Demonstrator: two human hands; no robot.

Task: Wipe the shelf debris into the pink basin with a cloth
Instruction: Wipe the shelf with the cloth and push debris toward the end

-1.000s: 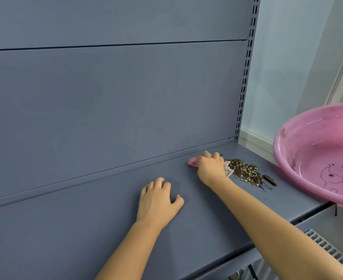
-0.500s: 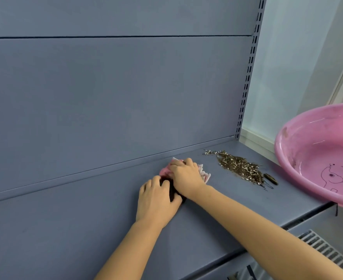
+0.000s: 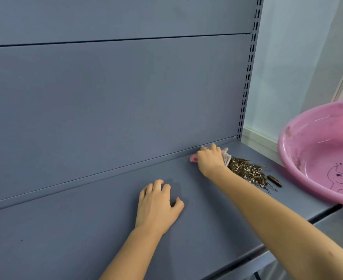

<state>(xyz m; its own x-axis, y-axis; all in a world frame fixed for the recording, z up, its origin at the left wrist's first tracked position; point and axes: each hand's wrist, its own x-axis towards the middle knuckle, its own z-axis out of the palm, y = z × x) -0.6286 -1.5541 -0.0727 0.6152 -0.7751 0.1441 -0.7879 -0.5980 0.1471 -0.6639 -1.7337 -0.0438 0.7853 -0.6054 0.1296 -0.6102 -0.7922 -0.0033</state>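
My right hand (image 3: 210,159) presses a pink and white cloth (image 3: 225,156) onto the grey-blue shelf (image 3: 86,229) near its back right corner. The cloth's right edge touches a pile of brown and white debris (image 3: 247,171) that stretches toward the shelf's right end. A dark leaf-like piece (image 3: 274,180) lies just past the pile. The pink basin (image 3: 287,150), with an elephant drawing inside, sits at the shelf's right end, its rim over the edge. My left hand (image 3: 157,205) rests flat on the shelf, fingers slightly curled, holding nothing.
The shelf's grey-blue back panel (image 3: 116,98) rises directly behind the hands. A slotted upright post (image 3: 247,77) marks the right end of the unit. A pale wall (image 3: 297,57) stands beyond it, and the shelf's front edge (image 3: 247,255) runs at lower right.
My right hand has slid the cloth from beside my left hand to the right along the back of the shelf, pushing the debris into a tighter pile. My left hand stayed put.
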